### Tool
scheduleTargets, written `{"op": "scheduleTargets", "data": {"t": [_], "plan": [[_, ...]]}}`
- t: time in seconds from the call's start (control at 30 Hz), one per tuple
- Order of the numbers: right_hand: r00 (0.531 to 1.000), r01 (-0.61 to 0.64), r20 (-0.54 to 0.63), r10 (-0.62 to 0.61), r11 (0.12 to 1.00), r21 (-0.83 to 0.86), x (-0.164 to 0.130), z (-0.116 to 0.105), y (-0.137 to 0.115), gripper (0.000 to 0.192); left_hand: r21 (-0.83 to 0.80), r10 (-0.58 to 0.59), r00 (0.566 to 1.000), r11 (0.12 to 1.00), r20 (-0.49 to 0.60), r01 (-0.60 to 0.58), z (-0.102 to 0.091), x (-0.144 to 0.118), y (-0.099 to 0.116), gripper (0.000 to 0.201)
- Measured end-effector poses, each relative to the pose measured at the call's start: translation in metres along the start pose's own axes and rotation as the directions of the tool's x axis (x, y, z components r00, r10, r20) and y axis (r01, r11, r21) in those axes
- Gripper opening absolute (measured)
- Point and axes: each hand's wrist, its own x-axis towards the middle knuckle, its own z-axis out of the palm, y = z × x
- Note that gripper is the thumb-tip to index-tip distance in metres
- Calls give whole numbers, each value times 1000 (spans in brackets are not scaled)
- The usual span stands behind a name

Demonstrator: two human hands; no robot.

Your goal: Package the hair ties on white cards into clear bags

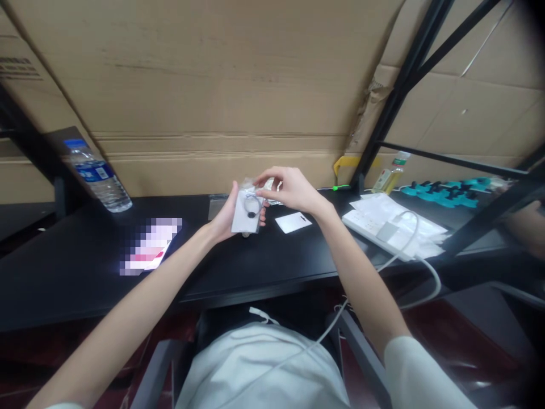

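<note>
My left hand (225, 220) is closed around a small clear plastic bag (246, 218) above the black desk. Inside the bag are a white card and a ring-shaped item (252, 205) with a dark round piece at its lower edge. From the right, my right hand (289, 187) pinches the bag's top edge between thumb and fingers. A pale, crinkled item, partly hidden, shows behind the right fingers. Below that hand, a white card (293, 222) with a dark hanger slot lies flat on the desk.
A lit phone (151, 244) and a water bottle (100, 176) are at left. At right are a white power strip (370, 233) with a cable, white plastic bags (394, 213), a yellowish bottle (390, 175) and teal pieces (447, 192). Another person's hand (528, 227) shows far right.
</note>
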Motion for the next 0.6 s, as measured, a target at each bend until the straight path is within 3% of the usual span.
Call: {"op": "scheduleTargets", "data": {"t": [0.23,0.43,0.6], "plan": [[984,33,179,2,980,-195,6,8,-6,20,19,-13,1000,1000,-20,14,-4,1,-5,85],[933,77,359,14,968,-239,18,-3,-12,16,3,-33,999,999,-10,33,-4,2,-7,78],[913,69,404,56,956,-287,27,-8,-27,17,-41,-52,999,998,-11,51,-3,1,-5,82]]}}
